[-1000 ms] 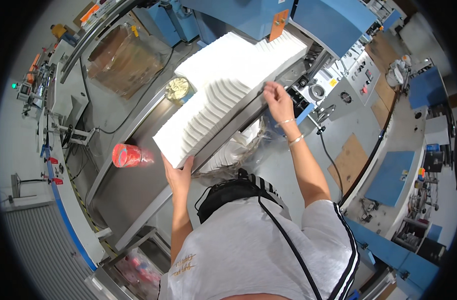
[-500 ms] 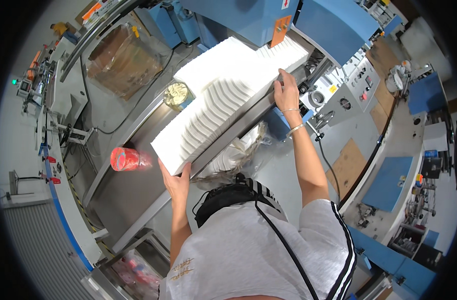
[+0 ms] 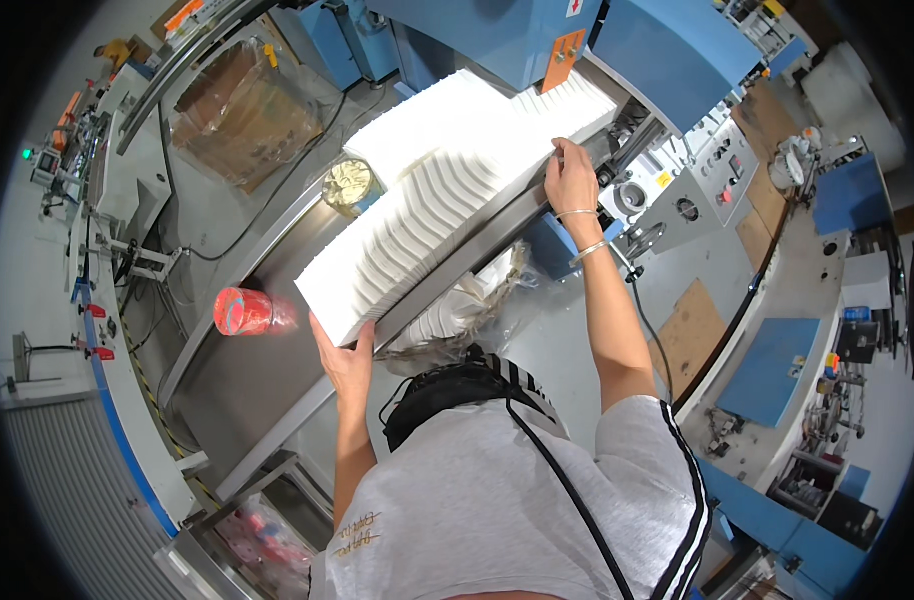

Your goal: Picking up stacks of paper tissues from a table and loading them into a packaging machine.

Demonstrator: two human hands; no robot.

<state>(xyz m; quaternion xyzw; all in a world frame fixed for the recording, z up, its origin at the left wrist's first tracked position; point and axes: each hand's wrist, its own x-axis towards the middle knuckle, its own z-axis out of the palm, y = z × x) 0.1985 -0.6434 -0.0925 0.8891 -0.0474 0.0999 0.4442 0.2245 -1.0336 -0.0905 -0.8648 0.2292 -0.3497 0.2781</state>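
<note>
A long row of white paper sheets, packed face to face with wavy edges, lies slantwise along a grey metal table. My left hand holds the near left end of the row, its thumb on the side and its fingers partly hidden behind the end. At the far right part of the row, my right hand rests against the side facing me. Its fingers bend over the edge, and their tips are partly hidden. A second white block of paper lies against the far side of the row.
On the metal table stand a red plastic-wrapped roll and a round tin with pale contents. Beyond the row rises a blue machine with an orange bracket. Clear bags of white material lie below the table's near edge.
The near left end of the row and my left hand have shifted slightly left and toward the table's top edge in view. My right hand stays at nearly the same place.
</note>
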